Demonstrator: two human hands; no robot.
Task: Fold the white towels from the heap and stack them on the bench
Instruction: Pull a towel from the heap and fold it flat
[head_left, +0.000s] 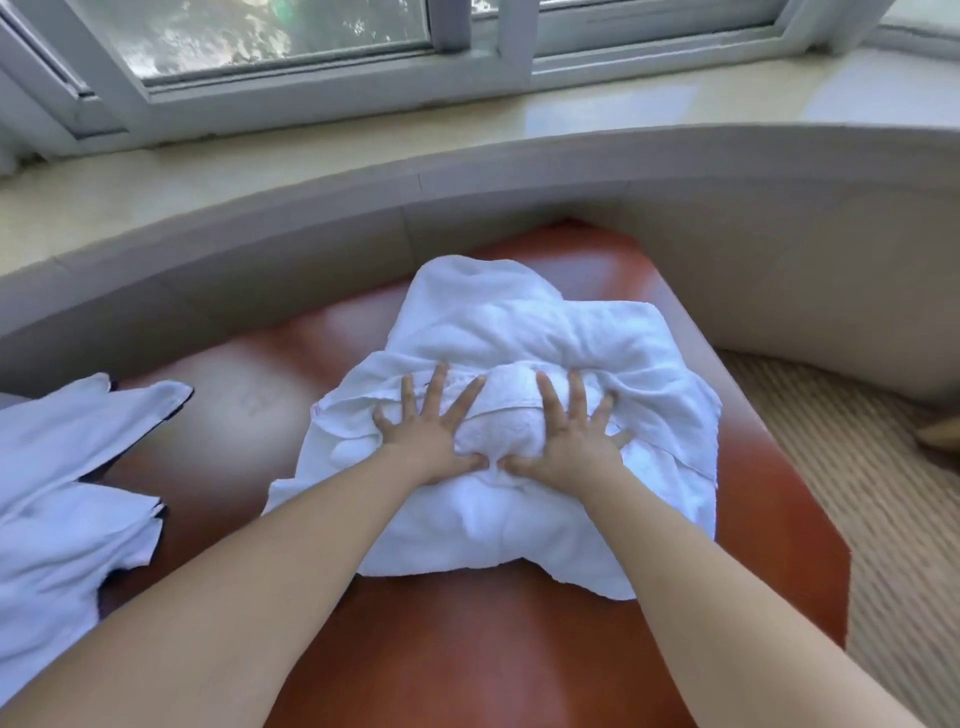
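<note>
While both hands pressed flat, left hand (426, 441) and right hand (566, 441) with fingers (440, 388) spread apart, the towel pile (519, 338) sat mid-worktop (467, 649); uneven pressing could topple its lumpy layers toward the heap (67, 483) left of it.

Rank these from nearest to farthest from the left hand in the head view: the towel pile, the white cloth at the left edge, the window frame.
1. Towel pile, directly under the left hand.
2. White cloth, at the bench's left side.
3. Window frame, beyond the sill.
</note>
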